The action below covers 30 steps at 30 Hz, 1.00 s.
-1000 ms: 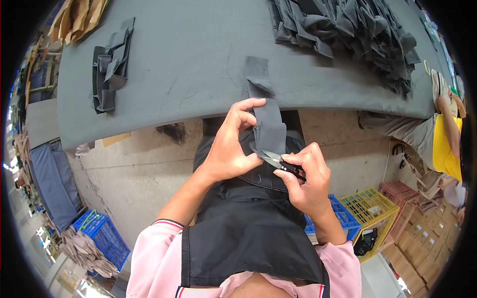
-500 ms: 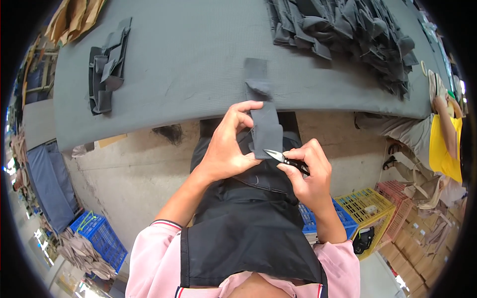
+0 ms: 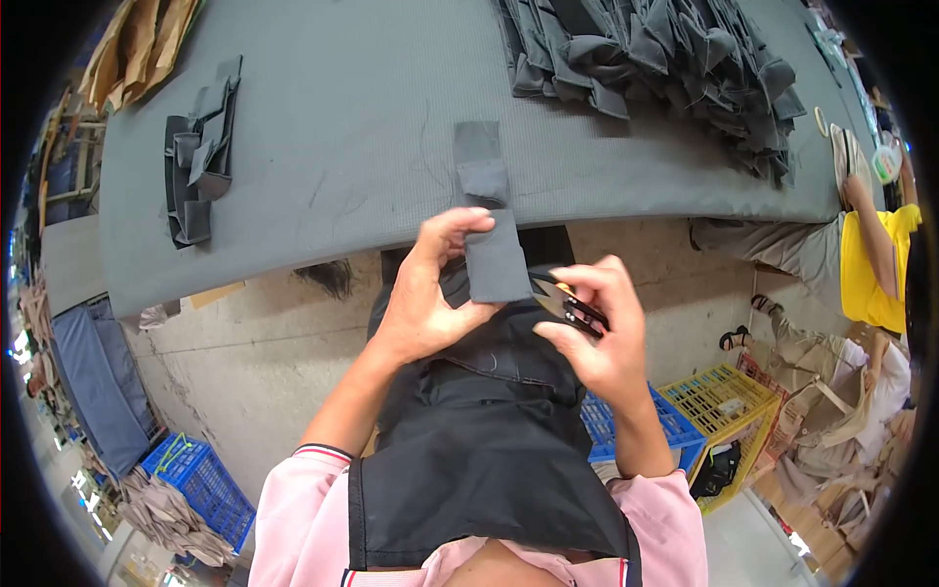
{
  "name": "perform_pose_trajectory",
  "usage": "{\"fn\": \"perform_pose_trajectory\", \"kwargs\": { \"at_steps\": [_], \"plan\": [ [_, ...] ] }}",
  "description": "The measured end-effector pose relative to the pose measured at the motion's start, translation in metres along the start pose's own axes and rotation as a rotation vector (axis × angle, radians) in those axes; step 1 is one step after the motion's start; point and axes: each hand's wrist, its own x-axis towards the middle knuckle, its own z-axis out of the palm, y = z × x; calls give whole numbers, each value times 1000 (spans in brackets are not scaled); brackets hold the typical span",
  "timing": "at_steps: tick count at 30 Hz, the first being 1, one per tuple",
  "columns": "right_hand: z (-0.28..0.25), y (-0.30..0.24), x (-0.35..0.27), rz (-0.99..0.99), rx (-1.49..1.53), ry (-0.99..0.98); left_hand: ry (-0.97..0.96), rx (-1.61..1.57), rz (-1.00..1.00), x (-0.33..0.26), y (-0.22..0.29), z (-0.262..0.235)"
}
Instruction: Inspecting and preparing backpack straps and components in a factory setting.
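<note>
A narrow grey fabric strip (image 3: 497,256), folded and stitched in sections, runs over the near edge of the cloth-covered table (image 3: 333,147); its far part lies on the tabletop. My left hand (image 3: 425,293) grips the strip's near part along its left side, thumb at the bottom corner and fingers higher up. Just right of that corner, my right hand (image 3: 606,323) holds small black thread snips (image 3: 579,311). Their pointed blades are spread apart and aim toward the strip, a little away from it.
Similar grey pieces form a big pile (image 3: 665,68) at the far right, with a small stack (image 3: 201,157) at left. Brown paper (image 3: 137,54) lies at the far left corner. Blue (image 3: 201,489) and yellow crates (image 3: 724,401) stand below. A person in yellow (image 3: 871,264) is at right.
The snips have drawn back from the strip's bottom corner and their blades have spread. In the picture, the left hand and strip have shifted slightly left, with the strip's lower end now lying flatter.
</note>
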Motion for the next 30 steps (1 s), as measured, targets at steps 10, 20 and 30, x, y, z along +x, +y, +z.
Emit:
{"fn": "perform_pose_trajectory", "kwargs": {
  "at_steps": [10,20,30],
  "plan": [
    [40,27,30,330,569,141,19,-56,-203,7,0,-2],
    [26,38,28,-137,-103,255,232,-101,-316,23,4,4],
    [21,44,47,-402,-483,175,215,-20,-352,28,2,4]
  ]
}}
